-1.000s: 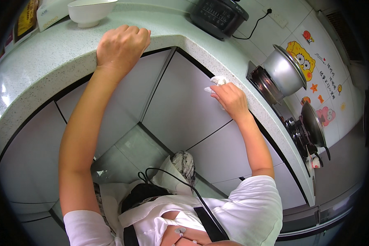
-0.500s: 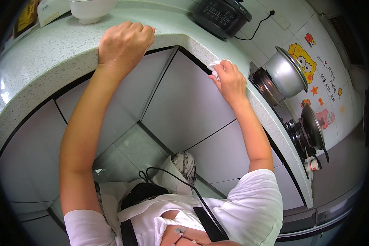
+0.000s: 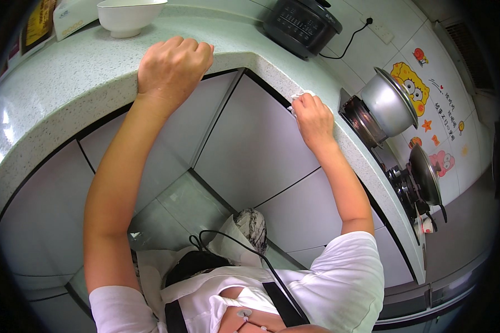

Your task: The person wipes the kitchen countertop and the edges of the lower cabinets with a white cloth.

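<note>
Your left hand point(image 3: 172, 69) was clamped over the rounded front edge of the speckled countertop point(image 3: 66, 83), fingers curled on top, holding nothing else; your right hand point(image 3: 312, 116) was clenched around a white cloth point(image 3: 299, 96), pressed against the counter's edge just left of the hob point(image 3: 366, 119); only a corner of the cloth showed above your knuckles. A white bowl point(image 3: 126, 15) stood well behind your left hand; a black cooker point(image 3: 303, 25) sat near the wall; the counter between your hands lay open; grey cabinet doors point(image 3: 255, 139) dropped below the edge.
</note>
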Tool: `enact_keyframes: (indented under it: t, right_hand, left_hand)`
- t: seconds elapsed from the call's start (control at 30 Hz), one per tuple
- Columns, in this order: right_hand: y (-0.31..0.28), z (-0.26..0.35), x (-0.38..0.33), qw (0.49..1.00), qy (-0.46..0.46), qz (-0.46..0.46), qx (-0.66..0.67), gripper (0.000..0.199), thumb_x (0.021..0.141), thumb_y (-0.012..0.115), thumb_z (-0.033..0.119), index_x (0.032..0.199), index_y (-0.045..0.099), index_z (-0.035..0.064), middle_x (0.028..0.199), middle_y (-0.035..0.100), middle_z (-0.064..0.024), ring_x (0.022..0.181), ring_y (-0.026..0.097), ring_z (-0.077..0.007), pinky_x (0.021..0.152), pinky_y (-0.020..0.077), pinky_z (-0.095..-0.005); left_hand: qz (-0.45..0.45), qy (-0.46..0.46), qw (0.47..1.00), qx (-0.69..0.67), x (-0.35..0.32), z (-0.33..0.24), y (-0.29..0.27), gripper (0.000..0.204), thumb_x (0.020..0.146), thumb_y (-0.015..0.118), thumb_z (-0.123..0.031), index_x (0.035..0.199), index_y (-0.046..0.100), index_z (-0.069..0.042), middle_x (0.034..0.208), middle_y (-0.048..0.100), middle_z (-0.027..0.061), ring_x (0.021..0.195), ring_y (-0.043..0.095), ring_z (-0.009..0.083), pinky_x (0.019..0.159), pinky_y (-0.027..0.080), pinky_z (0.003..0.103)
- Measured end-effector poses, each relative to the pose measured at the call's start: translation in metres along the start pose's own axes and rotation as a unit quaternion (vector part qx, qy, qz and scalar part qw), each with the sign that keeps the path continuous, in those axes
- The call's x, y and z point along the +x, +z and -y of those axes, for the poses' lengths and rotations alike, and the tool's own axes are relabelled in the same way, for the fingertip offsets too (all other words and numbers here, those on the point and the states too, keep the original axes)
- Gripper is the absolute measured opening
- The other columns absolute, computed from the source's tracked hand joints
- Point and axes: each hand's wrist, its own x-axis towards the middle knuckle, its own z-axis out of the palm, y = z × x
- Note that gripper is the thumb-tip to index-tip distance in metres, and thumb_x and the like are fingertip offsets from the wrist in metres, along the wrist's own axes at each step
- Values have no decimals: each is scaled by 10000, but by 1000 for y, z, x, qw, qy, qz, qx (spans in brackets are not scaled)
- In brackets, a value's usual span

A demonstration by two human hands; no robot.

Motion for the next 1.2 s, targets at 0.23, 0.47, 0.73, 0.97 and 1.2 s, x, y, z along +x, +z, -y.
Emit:
enact_keyframes:
  t: [0.23, 0.47, 0.73, 0.97, 1.2]
  right_hand:
    - [30, 3, 34, 999, 7, -33, -17, 112, 656, 595, 58, 685, 497, 103, 718, 477, -36, 687, 553, -188, 515, 470, -294]
    - [17, 0, 12, 1000, 25, -5, 4, 114, 659, 621, 64, 726, 543, 113, 767, 534, -32, 721, 584, -192, 556, 496, -306]
    - [-46, -14, -49, 990, 136, 28, 23, 203, 658, 696, 30, 802, 577, 108, 811, 542, -40, 762, 583, -233, 609, 480, -360]
    - [-20, -27, 0, 988, 128, 16, 82, 188, 687, 700, 61, 815, 574, 117, 829, 551, -30, 797, 590, -228, 626, 479, -358]
    - [-51, -39, -38, 970, 213, 93, 76, 213, 733, 734, 187, 842, 561, 128, 838, 556, -28, 821, 601, -229, 632, 479, -373]
  left_hand:
    - [-5, -3, 1000, -3, 0, -4, 5, 358, 800, 679, -233, 557, 432, -142, 521, 440, -27, 514, 488, 135, 449, 388, 288]
    - [-7, 1, 1000, -6, 1, 2, 0, 363, 804, 675, -229, 552, 429, -140, 514, 437, -25, 506, 478, 136, 447, 382, 286]
    - [2, -4, 1000, -12, 1, -3, 0, 363, 801, 680, -230, 555, 432, -132, 523, 444, -24, 510, 482, 141, 458, 392, 288]
    - [4, -4, 1000, -22, 3, -6, -1, 355, 797, 688, -222, 559, 440, -133, 524, 446, -19, 511, 487, 143, 469, 396, 294]
    - [-1, 3, 1000, -16, 4, -1, -7, 371, 793, 695, -223, 550, 431, -127, 521, 435, -8, 506, 480, 147, 468, 387, 301]
